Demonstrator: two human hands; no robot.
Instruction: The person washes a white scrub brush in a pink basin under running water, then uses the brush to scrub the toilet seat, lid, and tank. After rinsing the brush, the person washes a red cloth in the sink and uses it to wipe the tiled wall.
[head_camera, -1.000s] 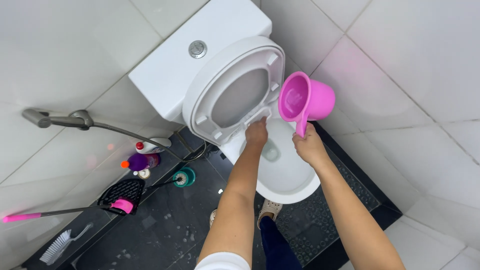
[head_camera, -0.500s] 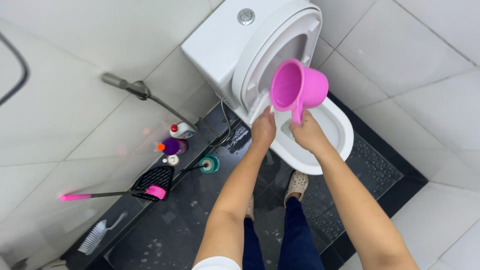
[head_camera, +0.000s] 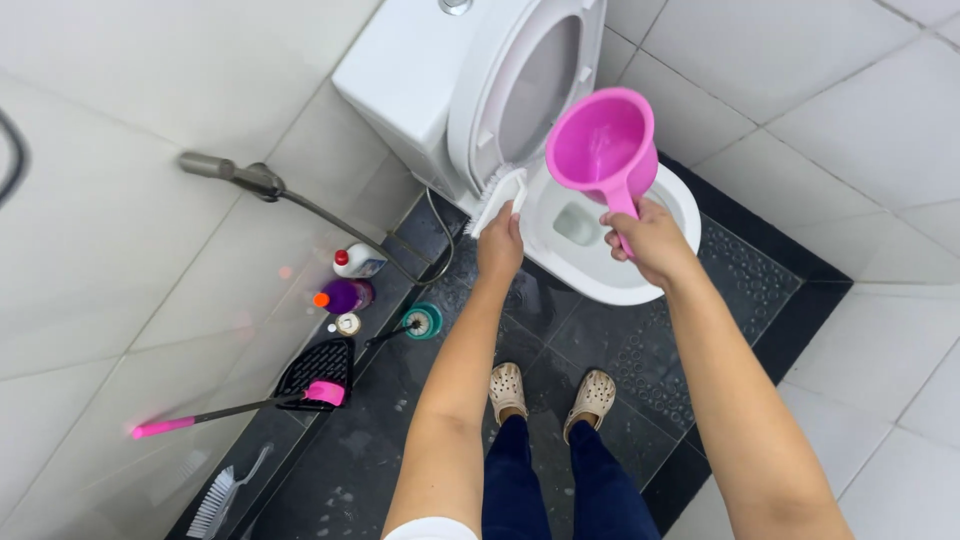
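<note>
My right hand (head_camera: 648, 240) grips the handle of a pink plastic scoop jug (head_camera: 603, 140), held upright above the white toilet bowl (head_camera: 672, 205). My left hand (head_camera: 500, 243) holds a white scrubbing brush (head_camera: 496, 192) whose bristles touch the left rim of the bowl, below the raised seat and lid (head_camera: 530, 85). The white cistern (head_camera: 410, 75) stands behind. My two feet in beige clogs (head_camera: 550, 392) stand on the wet dark floor in front of the bowl.
Along the left wall lie a spray hose (head_camera: 260, 185), a white bottle with red cap (head_camera: 356, 262), a purple bottle (head_camera: 342, 297), a teal toilet-brush holder (head_camera: 424, 321), a black dustpan (head_camera: 312, 372), a pink-handled brush (head_camera: 235, 408) and a white scrub brush (head_camera: 222, 495).
The view has tilted down and closer, so the toilet sits higher in view. My left hand's white brush now shows at the bowl's rim. The pink jug stays raised over the bowl.
</note>
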